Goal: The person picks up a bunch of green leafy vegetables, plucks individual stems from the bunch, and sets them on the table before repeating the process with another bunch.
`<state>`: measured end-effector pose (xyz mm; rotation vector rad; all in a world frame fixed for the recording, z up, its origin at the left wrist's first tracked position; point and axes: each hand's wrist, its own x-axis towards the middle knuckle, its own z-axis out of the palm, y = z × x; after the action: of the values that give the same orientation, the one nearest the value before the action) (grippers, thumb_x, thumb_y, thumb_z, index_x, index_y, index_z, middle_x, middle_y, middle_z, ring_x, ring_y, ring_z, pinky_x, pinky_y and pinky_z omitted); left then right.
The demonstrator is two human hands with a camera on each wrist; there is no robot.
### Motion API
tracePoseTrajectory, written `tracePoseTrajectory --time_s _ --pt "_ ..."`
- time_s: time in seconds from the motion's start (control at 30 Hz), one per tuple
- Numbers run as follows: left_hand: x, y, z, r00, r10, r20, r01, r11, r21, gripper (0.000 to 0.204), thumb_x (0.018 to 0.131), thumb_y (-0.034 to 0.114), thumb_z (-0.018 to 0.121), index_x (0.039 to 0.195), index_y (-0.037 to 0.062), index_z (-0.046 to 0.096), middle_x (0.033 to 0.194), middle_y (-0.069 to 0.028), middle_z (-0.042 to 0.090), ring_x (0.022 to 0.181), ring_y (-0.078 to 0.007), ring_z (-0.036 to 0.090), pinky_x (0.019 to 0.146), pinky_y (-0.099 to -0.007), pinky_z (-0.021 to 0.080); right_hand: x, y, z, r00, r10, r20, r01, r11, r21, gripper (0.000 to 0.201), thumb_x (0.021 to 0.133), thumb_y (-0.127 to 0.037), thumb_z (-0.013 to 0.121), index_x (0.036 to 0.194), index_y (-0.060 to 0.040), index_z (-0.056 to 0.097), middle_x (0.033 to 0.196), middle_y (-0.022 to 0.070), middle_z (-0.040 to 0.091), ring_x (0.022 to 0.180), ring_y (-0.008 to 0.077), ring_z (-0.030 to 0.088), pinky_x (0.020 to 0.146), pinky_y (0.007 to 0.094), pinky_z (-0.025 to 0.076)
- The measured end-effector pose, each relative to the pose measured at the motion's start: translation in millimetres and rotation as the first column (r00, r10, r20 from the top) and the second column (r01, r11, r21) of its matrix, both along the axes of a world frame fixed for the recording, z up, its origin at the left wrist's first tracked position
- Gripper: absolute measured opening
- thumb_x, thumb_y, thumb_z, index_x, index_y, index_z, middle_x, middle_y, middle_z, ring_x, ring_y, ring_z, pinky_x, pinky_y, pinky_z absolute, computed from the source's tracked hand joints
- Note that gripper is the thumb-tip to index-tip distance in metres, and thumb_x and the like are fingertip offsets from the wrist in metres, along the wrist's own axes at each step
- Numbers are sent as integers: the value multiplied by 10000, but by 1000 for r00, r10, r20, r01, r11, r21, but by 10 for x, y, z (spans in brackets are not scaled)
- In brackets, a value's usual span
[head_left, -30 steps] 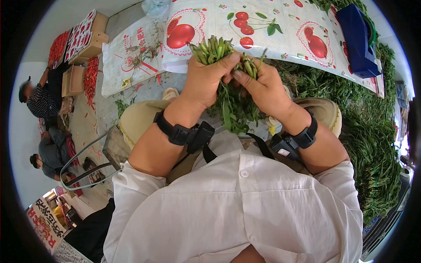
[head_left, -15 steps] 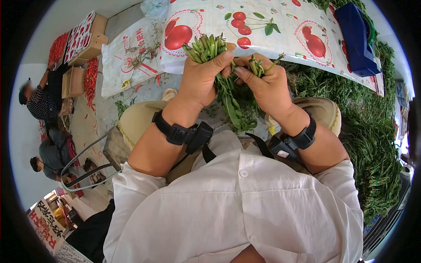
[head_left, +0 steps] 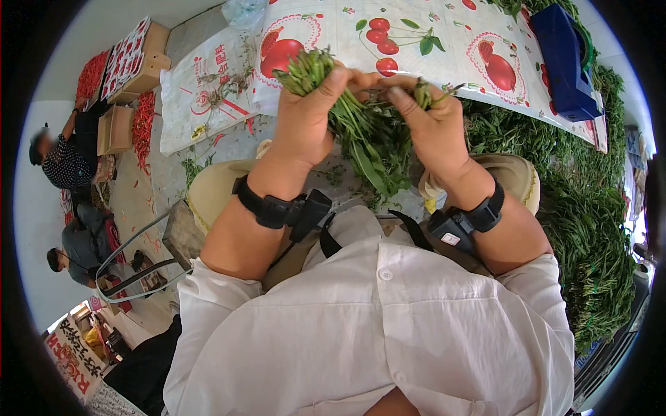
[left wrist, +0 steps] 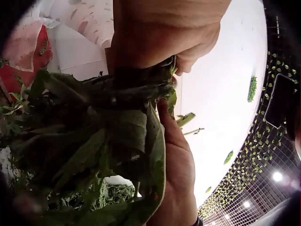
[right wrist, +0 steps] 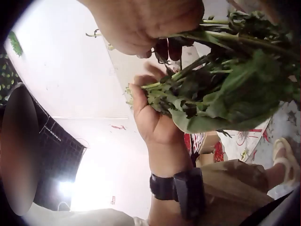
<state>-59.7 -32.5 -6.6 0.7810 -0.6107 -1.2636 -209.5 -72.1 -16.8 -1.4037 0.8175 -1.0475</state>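
My left hand (head_left: 305,114) grips a bunch of green leafy stalks (head_left: 364,135), cut ends fanning up past the thumb and leaves hanging down between my wrists. My right hand (head_left: 430,121) holds a smaller tuft of stalks (head_left: 424,90) at the top of the same bunch, fingers curled round it. Both hands are raised above my lap. In the left wrist view the leaves (left wrist: 89,150) fill the frame below the left hand (left wrist: 155,33), with the right hand (left wrist: 176,174) beside them. The right wrist view shows the left hand (right wrist: 153,117) clutching the stems (right wrist: 221,89).
A cherry-print cloth (head_left: 430,35) lies ahead, with a blue crate (head_left: 565,59) at its right end. A large heap of greens (head_left: 590,208) runs along my right. On the left sit two people (head_left: 66,159), cardboard boxes (head_left: 132,66) and red chillies (head_left: 143,118).
Both hands have lifted the bunch higher and moved slightly apart. The left hand tilted its stalk ends to the left; the right hand drew its tuft to the right.
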Motion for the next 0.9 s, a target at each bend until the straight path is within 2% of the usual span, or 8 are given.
tracePoseTrajectory --time_s 0.03,0.13,0.17,0.27,0.4,0.5,0.6,0.9 --pt "14 19 39 999 14 -50 -13 999 30 177 873 207 575 832 43 525 751 -62 568 655 -172 539 631 -309 457 -19 -28 12 999 -33 -2 33 999 2 156 875 -106 555 976 -5 618 674 -25 552 645 71 498 626 213 422" --pt "257 2 61 996 -85 42 87 994 -62 179 858 221 590 847 57 517 703 -10 496 634 -138 487 645 -309 436 -113 -101 150 1000 -20 -7 21 997 75 167 891 -143 540 959 -15 623 659 -30 511 598 48 445 550 195 381" --pt "280 -3 93 997 -70 35 70 997 -16 179 856 205 590 812 61 493 643 9 434 553 -99 390 542 -267 365 -117 -128 131 997 -73 -14 74 995 71 178 902 -167 526 963 -28 620 634 -41 470 558 29 392 493 184 328" --pt "413 15 213 878 -128 461 103 992 78 183 854 196 588 777 58 496 612 10 440 527 -97 402 486 -246 321 -181 -192 177 995 -95 -6 95 991 90 199 909 -190 522 979 -29 614 615 -50 446 538 30 375 475 186 318" --pt "446 29 164 724 -131 677 16 985 173 172 815 166 642 744 65 523 599 13 464 505 -87 403 460 -235 313 -253 -225 192 995 -48 93 30 982 187 205 827 -100 491 1009 -20 541 666 6 477 577 82 420 524 233 362" --pt "329 31 111 837 -134 530 56 985 161 177 810 142 644 710 48 533 565 34 456 480 -65 392 432 -230 312 -271 -205 120 945 90 316 -182 944 274 281 726 -27 425 994 -24 506 765 57 510 642 129 455 581 271 394" --pt "138 37 81 893 -148 425 80 982 173 170 794 128 666 720 42 540 567 30 460 473 -68 392 426 -230 314 -174 -134 140 918 109 382 -241 918 316 300 675 12 402 958 -15 500 835 75 515 696 148 467 635 276 408" --pt "-56 34 -45 942 -169 288 148 984 95 151 784 138 682 823 19 598 609 23 515 486 -66 420 429 -210 331 -64 -77 -4 938 202 284 -273 931 243 346 782 40 508 1128 38 518 1013 80 571 895 140 527 815 275 422"
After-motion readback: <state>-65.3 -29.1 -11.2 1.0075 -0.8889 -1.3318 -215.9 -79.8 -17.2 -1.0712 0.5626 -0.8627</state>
